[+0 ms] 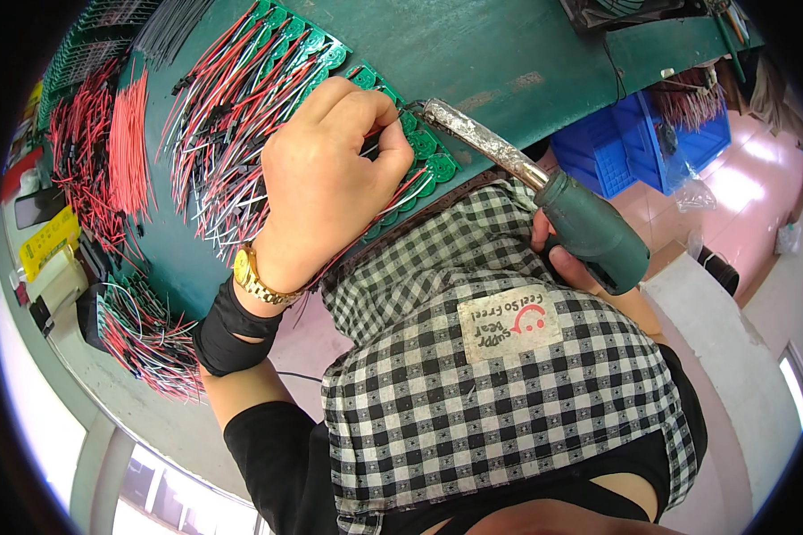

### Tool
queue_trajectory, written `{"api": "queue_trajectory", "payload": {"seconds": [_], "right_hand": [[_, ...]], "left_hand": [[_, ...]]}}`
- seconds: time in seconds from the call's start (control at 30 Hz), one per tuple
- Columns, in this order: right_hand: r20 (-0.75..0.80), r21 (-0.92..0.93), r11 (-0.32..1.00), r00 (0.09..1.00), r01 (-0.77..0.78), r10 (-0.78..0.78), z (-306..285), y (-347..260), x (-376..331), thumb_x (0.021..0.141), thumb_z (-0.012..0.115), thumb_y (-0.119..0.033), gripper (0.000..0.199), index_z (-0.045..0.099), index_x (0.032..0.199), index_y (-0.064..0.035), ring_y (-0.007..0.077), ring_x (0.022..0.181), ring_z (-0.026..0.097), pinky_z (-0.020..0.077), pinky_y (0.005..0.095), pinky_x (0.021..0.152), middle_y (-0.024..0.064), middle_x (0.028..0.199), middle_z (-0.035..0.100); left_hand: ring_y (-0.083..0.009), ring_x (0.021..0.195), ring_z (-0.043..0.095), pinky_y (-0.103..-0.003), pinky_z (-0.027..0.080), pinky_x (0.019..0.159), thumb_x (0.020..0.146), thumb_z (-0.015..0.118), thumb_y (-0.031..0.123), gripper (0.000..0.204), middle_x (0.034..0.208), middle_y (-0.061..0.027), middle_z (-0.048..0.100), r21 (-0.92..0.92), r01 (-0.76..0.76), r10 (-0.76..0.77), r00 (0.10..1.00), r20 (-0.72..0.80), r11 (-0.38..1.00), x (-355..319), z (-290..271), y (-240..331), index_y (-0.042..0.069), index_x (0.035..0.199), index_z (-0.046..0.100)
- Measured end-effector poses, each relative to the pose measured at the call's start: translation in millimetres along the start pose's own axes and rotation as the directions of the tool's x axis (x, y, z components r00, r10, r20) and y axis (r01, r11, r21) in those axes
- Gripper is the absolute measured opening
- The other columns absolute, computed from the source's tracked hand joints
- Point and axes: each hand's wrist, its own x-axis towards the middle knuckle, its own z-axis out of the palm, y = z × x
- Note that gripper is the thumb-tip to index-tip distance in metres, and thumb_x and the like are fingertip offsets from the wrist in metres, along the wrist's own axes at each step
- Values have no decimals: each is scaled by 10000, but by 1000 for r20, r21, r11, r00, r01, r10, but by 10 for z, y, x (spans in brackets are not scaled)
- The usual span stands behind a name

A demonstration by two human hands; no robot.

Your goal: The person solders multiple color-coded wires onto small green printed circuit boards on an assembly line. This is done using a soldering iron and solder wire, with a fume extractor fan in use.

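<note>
My left hand (335, 165) is closed in a pinch over a panel of round green circuit boards (440, 167); whatever lies between its fingertips is hidden. My right hand (567, 263) grips the dark green handle (593, 236) of a soldering iron, its fingers partly behind it. The iron's worn silver barrel (482, 143) points up and left, with its tip close to my left fingertips, above the boards. Red, black and white wires (227, 134) fan out from the boards to the left and pass under my left hand.
Bundles of red wires (129, 143) and dark wires (171, 31) lie on the green tabletop (437, 53). A wired bundle (147, 334) sits at the near left. Blue bins (633, 143) stand beyond the table's right edge. A checkered apron (509, 383) covers my lap.
</note>
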Motion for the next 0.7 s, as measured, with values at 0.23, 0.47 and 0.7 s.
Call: {"api": "queue_trajectory", "payload": {"seconds": [0.23,0.47,0.7], "right_hand": [[99,-121,966,971,229,-218,-57,-33,94,816,599,-96,400,484,1155,81,198,745,569,464,300,674,159,905,589],[132,0,998,989,63,-63,-69,-135,106,819,577,-68,366,490,1125,113,218,762,584,487,317,672,192,898,592],[209,-26,989,968,148,-139,-168,-200,178,829,569,-43,425,429,1205,97,183,770,579,473,303,733,147,875,595]], "left_hand": [[-100,522,525,-217,403,453,685,657,-26,95,678,-25,567,-7,2,-2,1000,2,1000,-4,-5,-15,36,730,600],[-97,515,514,-219,396,448,686,657,-20,89,679,-22,567,13,13,-13,1000,9,1000,-13,-5,-8,38,730,606],[-119,521,521,-239,408,457,693,653,-9,85,678,-31,561,-7,39,-39,999,-20,999,3,-14,19,44,739,605]]}}
